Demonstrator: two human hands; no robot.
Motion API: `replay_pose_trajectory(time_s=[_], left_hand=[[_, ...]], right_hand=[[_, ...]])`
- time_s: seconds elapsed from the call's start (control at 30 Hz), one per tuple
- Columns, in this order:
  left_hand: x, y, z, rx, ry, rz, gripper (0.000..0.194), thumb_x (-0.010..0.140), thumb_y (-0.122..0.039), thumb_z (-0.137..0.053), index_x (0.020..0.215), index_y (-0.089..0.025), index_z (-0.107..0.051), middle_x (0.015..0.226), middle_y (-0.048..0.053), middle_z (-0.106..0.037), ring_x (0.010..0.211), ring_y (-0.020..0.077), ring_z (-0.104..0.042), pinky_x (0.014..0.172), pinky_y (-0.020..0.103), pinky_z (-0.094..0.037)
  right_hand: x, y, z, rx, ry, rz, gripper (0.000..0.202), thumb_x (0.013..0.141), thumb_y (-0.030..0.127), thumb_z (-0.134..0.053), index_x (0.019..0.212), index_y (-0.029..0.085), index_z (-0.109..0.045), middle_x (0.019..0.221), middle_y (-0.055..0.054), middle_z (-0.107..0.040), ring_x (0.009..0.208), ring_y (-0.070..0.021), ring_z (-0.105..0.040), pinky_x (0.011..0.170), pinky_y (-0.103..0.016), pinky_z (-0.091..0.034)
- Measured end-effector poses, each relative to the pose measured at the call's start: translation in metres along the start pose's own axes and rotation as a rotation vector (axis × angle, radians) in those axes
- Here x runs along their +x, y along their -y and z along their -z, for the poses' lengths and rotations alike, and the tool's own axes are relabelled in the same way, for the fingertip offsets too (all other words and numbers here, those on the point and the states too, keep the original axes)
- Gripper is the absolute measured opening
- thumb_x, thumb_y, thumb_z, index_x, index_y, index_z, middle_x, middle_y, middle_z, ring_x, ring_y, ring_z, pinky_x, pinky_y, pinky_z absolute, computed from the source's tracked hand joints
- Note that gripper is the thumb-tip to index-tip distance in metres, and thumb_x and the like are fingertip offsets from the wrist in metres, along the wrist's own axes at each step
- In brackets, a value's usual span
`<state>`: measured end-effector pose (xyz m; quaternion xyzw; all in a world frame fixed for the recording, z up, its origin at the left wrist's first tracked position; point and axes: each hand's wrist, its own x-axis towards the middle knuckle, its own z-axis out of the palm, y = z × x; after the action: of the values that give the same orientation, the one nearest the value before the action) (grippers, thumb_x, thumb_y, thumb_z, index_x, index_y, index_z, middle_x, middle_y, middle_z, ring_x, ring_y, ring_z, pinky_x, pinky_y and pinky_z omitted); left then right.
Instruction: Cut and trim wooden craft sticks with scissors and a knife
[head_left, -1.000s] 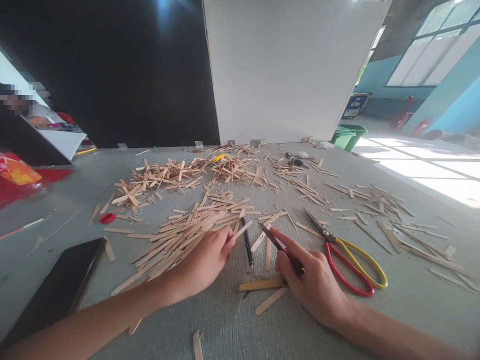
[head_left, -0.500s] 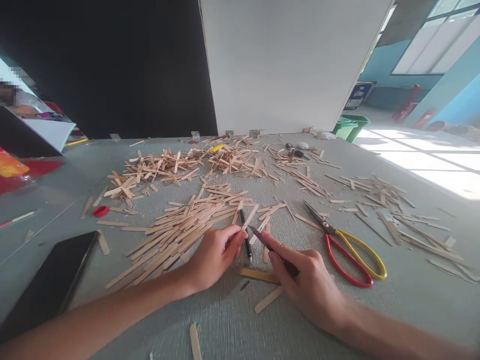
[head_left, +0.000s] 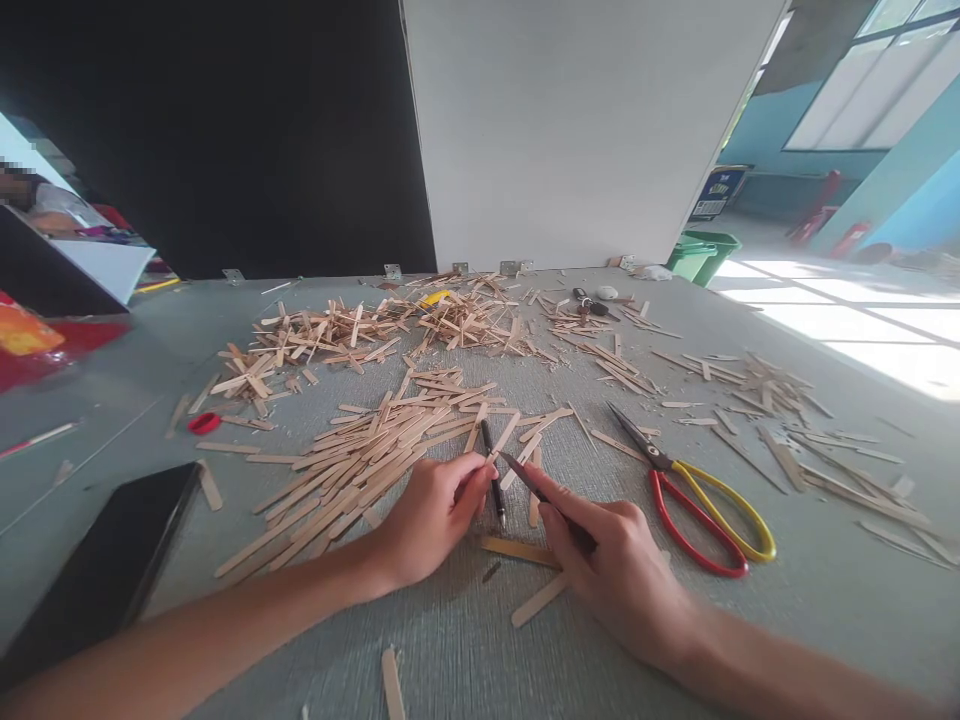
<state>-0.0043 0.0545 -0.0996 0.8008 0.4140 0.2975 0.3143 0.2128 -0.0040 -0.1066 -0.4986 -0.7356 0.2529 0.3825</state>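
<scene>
My left hand (head_left: 435,510) is closed, pinching a wooden craft stick (head_left: 506,433) that points up and away from the fingertips. In my right hand (head_left: 615,550) is a slim dark knife (head_left: 525,475), its tip at the stick close to my left fingers. Whether the tip cuts into the wood is too small to tell. A black pen (head_left: 486,436) lies on the table behind my left fingertips. Below the hands lies a yellowish strip (head_left: 519,551), with a loose craft stick (head_left: 540,600) near it.
Scissors (head_left: 660,460) with red and yellow handles lie right of my right hand. A fan of craft sticks (head_left: 360,460) spreads to the left, with heaps (head_left: 322,335) behind. A black phone (head_left: 105,560), red ring (head_left: 204,423) and keys (head_left: 592,303) also lie there. Upright panels (head_left: 585,130) border the back.
Both hands keep nearly the same pose around the stick and knife. The whole view has shifted very slightly.
</scene>
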Motion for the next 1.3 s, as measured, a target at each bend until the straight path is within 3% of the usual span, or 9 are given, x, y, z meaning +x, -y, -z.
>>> replay_pose_trajectory(time_s=[0.23,0.63,1.03,1.3], left_hand=[[-0.003,0.007,-0.005,0.054,-0.039,-0.053,0.035,0.109,-0.031,-0.043,0.077,-0.020,-0.052,0.059,-0.007,-0.050,0.050,0.0093,-0.042,0.052,0.023,-0.030],[-0.006,0.014,-0.008,0.090,-0.041,-0.070,0.032,0.110,-0.029,-0.040,0.080,-0.022,-0.046,0.063,-0.007,-0.047,0.053,0.0104,-0.037,0.054,0.023,-0.029],[-0.005,0.009,-0.007,0.106,-0.040,-0.065,0.034,0.109,-0.030,-0.041,0.076,-0.023,-0.040,0.060,-0.008,-0.043,0.051,0.0105,-0.034,0.053,0.024,-0.026],[-0.003,0.005,-0.005,0.109,-0.035,-0.061,0.035,0.108,-0.031,-0.040,0.074,-0.023,-0.043,0.059,-0.008,-0.045,0.051,0.0109,-0.035,0.052,0.024,-0.027]], right_hand=[[-0.001,-0.001,-0.004,-0.046,-0.018,0.053,0.047,0.105,0.024,-0.044,0.144,0.011,-0.065,0.059,0.006,-0.047,0.046,-0.0109,-0.033,0.046,-0.024,-0.031],[0.003,0.001,-0.005,-0.010,0.039,-0.004,0.047,0.104,0.026,-0.044,0.143,0.013,-0.067,0.059,0.006,-0.043,0.048,-0.0108,-0.030,0.048,-0.024,-0.029],[0.010,0.001,-0.002,0.075,0.096,-0.164,0.046,0.100,0.030,-0.049,0.136,0.016,-0.073,0.062,0.005,-0.038,0.055,-0.0126,-0.027,0.051,-0.025,-0.027],[0.006,0.001,-0.004,0.015,0.072,-0.081,0.048,0.102,0.031,-0.046,0.138,0.014,-0.071,0.060,0.005,-0.043,0.053,-0.0118,-0.026,0.051,-0.024,-0.027]])
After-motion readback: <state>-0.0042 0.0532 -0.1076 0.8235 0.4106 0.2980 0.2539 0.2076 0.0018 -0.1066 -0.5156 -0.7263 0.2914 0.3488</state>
